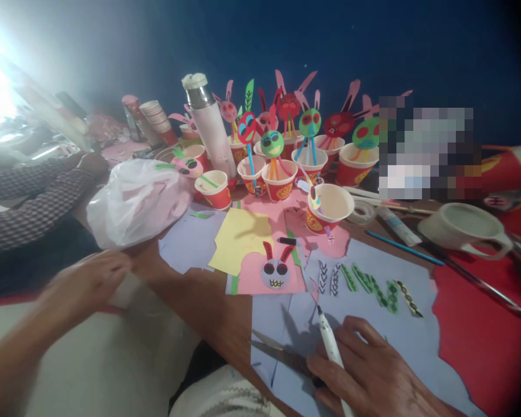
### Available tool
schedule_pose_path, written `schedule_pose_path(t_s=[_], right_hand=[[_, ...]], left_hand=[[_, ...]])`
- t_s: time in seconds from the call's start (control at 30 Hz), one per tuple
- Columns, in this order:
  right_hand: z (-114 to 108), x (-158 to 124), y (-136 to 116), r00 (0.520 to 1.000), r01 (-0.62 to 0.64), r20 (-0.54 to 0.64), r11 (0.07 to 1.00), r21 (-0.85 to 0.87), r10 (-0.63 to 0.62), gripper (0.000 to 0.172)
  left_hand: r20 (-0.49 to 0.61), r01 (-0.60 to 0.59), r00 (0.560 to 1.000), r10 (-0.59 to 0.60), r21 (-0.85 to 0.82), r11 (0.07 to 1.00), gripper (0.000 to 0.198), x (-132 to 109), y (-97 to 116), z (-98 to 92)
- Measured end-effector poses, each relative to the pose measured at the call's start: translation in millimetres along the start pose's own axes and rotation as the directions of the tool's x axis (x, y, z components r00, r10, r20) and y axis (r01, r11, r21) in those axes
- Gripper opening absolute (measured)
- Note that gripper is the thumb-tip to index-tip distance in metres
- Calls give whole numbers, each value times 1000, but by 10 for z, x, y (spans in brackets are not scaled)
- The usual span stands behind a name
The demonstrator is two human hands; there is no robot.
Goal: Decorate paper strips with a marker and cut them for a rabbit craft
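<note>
Over blue paper (pixel 417 336), right hand (pixel 369 362) grasping marker (pixel 331 341), left hand (pixel 93 278) aside, grip unclear

one white marker (pixel 329 336), one pair of scissors (pixel 282 351), one mug (pixel 455 237)

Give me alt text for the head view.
Right hand holds a marker over blue paper, scissors beneath the hand. Beyond lie patterned strips and a long-eared face, backed by cups with face figures. The left hand is blurred near a bag.

Most cups (pixel 278 189) stand behind paper sheets (pixel 382 260) on the worktop (pixel 217 315), plastic bag (pixel 139 202) at left, mug (pixel 462 233) at right, scissors (pixel 283 351) over the sheets.
</note>
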State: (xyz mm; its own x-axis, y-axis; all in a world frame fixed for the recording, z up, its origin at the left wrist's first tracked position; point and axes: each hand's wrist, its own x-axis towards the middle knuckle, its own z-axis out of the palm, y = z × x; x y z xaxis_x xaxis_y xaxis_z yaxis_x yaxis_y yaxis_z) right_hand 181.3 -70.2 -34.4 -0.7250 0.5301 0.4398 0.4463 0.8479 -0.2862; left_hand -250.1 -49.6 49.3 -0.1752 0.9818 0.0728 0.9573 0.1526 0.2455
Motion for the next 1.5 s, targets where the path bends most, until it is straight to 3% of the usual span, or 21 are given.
schedule_pose_path(t_s=[0.03,0.1,0.2,0.3,0.4,0.57,0.67,0.77,0.83,0.9,1.0,1.2,1.37,1.5], right_hand=[[10,-6,2,1000,5,4,1000,-9,-5,15],[30,-14,8,1000,24,-11,1000,-20,-24,15],[66,-27,29,998,32,-50,999,-29,-33,14],[100,-48,62,997,56,-48,998,-37,-58,15],[122,-62,100,998,64,1,997,-44,-64,19],[176,-52,169,996,88,-15,990,-106,-90,22],[213,-40,181,995,86,-29,984,-155,-91,19],[207,-16,147,995,52,-74,977,-206,-69,18],[155,2,118,995,31,-89,977,-211,-51,19],[60,15,109,997,41,-61,980,-197,-54,20],[-130,16,161,998,37,-44,986,-165,-44,11],[-460,5,441,993,-94,-81,991,-91,87,27],[-665,-19,701,984,-178,-39,934,-309,174,19],[-761,-72,905,957,-261,-9,841,-473,291,24]], left_hand=[[42,-22,999,18,90,996,26,88,158,52],[78,-82,994,73,108,991,30,299,500,224],[22,-135,991,134,157,978,35,664,874,550],[-27,-138,988,149,240,961,35,977,987,790],[-56,-153,983,175,274,949,31,1121,977,837],[-97,-249,959,268,169,954,26,941,1157,700],[-110,-324,944,312,-109,940,25,743,1448,702],[-7,-492,862,507,-251,834,23,620,1814,779],[99,-538,813,574,-251,805,23,596,2024,838],[139,-558,788,599,-250,792,24,601,2159,892],[118,-556,795,596,-253,792,26,631,2209,969],[2,-445,885,466,-292,846,24,715,2052,1059],[-1,-370,919,395,-349,861,22,760,1964,1045],[-23,-362,924,382,-376,853,22,792,1903,1037]])
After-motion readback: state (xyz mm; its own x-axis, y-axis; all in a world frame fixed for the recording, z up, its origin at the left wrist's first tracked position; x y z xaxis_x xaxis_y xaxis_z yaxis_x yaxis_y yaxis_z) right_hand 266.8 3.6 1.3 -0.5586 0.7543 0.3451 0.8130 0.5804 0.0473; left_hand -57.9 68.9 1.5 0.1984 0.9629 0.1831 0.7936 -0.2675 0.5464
